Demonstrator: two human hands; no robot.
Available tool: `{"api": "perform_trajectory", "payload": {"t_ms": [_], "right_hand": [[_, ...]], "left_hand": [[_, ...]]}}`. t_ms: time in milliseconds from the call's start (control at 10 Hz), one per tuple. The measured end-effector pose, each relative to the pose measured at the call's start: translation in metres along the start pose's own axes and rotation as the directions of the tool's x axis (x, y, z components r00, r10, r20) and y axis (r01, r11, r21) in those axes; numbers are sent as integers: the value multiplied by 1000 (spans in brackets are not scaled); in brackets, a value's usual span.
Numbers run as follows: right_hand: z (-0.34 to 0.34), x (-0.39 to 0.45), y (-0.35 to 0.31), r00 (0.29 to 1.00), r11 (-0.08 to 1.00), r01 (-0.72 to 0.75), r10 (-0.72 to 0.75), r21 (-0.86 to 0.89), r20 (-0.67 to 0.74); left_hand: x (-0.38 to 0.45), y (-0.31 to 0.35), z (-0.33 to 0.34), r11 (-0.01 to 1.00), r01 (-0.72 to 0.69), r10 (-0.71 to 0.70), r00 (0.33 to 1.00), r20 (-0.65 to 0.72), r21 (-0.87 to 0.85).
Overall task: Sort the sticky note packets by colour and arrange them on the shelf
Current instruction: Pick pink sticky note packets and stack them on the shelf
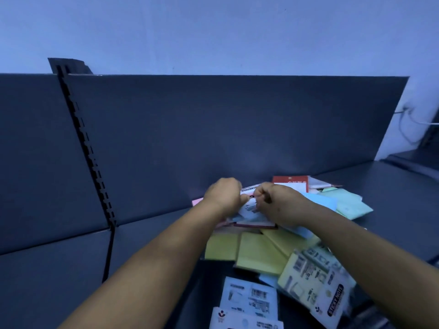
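Single head view, close above shelf (pixel 392 186), facing forward-down toward back panel (pixel 213 129).

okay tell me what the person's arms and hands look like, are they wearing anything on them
Both forearms are bare as far as the picture shows: no sleeves in view. The left hand and right hand wear no gloves, and no watch, band or ring is visible on wrists or fingers, though the light is dim and bluish.

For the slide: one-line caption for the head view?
Both hands, left hand and right hand, grip a pale blue sticky note packet above mixed packets on the dark shelf.
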State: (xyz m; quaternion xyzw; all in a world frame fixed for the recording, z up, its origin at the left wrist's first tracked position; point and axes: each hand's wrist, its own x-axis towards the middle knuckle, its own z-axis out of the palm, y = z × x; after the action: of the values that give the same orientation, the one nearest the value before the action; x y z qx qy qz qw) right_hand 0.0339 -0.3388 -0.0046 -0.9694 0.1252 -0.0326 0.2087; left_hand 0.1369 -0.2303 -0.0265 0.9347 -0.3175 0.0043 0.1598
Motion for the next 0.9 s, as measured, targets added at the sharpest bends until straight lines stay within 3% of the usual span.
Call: {"api": "perform_trajectory", "payload": {"t_ms": [100, 200, 400, 500, 600, 800, 900], "right_hand": [[0, 1, 0, 1000, 999, 29, -29, 14, -5], [-3, 0, -5, 998, 998, 61, -60, -24, 33], [1, 5, -15, 995, 995, 92, -91, -39, 40], [7, 5, -25, 992, 991, 126, -125, -34, 24], [14, 7, -36, 977, 974, 205, -198, -91, 82], [38, 17, -54, 903, 805, 418, -319, -420, 287], [41, 19, -60, 890, 811, 440, -340, -385, 303]], "left_hand": [[-4, 4, -6, 986, -5, 8, 1000, -20, 164], [-15, -5, -17, 985, -18, 33, 996, -87, 172], [-55, -40, -46, 999, -49, 47, 958, -282, 0], [-74, -61, -56, 995, 43, -70, 945, -319, -88], [-91, -79, -64, 967, 183, -228, 932, -280, -178], [-114, -107, -73, 889, 433, -440, 898, -22, -148], [-122, -116, -71, 860, 490, -481, 872, 94, -143]]}}
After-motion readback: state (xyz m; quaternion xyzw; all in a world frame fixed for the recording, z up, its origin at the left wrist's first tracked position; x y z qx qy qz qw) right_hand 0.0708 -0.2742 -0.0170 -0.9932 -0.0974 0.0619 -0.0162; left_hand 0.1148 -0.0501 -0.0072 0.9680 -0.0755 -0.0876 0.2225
